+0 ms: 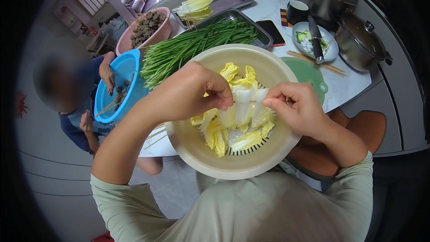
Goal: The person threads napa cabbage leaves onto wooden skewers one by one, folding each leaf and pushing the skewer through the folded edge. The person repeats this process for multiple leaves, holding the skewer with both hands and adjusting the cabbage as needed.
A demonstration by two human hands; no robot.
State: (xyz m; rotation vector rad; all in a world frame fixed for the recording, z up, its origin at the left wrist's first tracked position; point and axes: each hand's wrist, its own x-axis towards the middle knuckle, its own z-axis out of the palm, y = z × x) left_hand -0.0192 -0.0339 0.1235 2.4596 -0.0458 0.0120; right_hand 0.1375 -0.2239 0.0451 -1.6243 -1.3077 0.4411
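Both my hands are over a cream plastic colander (188, 148) full of loose yellow-green napa cabbage leaves (247, 141). Between them hang several napa cabbage pieces (242, 106), white stem ends up, with a thin skewer seeming to cross the stems. On the left side my left hand (205, 89) pinches this row; its fingertips partly hide what they grip. My right hand (297, 106) holds the rightmost cabbage piece (259, 107) at its stem between thumb and forefinger.
Garlic chives (198, 47) fill a metal tray behind the colander. At left, a person's hand (107, 77) reaches into a blue basket (100, 97). A pink basin (124, 42) holds skewered food. To the right are bamboo skewers (315, 63), a knife (315, 38) across a plate, and a pot (361, 45).
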